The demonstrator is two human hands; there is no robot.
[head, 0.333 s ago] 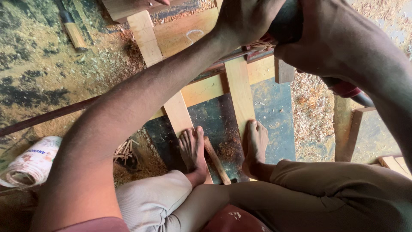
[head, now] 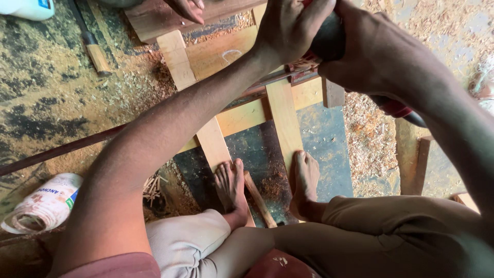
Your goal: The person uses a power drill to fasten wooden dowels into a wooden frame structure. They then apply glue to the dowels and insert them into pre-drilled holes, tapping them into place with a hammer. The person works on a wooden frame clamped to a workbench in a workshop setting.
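Note:
My left hand [head: 290,25] and my right hand [head: 368,49] are both wrapped around a dark power tool with a red body [head: 327,41] at the top middle, pressed down over a pale wooden frame [head: 283,110]. The tool's red rear end [head: 396,109] shows under my right forearm. The frame's slats run between my two bare feet [head: 231,188], which rest on it. Where the tool meets the wood is hidden by my hands. Another person's hand [head: 188,7] rests on a reddish board [head: 154,20] at the top.
Sawdust and shavings cover the ground. A wooden-handled tool [head: 95,54] lies at the upper left, a white rolled sack [head: 43,203] at the lower left, a long reddish rod [head: 56,150] crosses the left side. Wood offcuts [head: 419,164] stand at the right.

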